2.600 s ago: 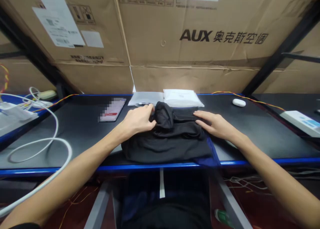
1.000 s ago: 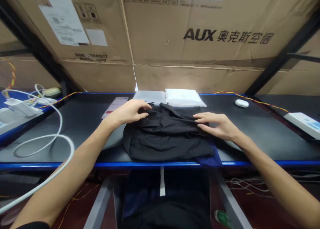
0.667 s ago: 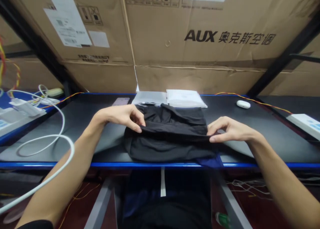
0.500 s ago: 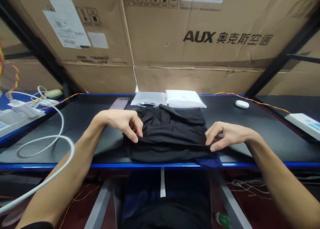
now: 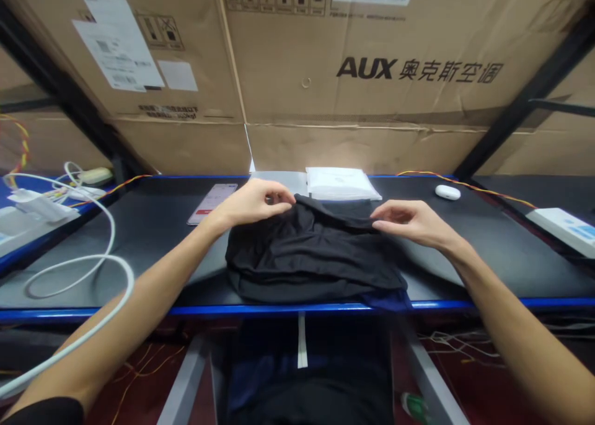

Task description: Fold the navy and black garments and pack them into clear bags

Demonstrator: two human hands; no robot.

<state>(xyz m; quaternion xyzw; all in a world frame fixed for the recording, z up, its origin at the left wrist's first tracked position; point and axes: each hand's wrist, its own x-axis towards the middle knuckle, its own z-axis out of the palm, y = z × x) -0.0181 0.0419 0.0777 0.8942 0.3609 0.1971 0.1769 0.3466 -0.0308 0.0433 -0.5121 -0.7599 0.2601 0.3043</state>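
In the head view, black cloth lay rumpled by the near edge of the table, the left hand and right hand at its far part; whether either pinched fabric I couldn't tell. Even, matched tension seemed best against creases. The carton behind read "AUX 奥克斯空调".

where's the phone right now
In the head view, the phone lies on the left part of the black tabletop, toward its far edge, just left of the left hand.
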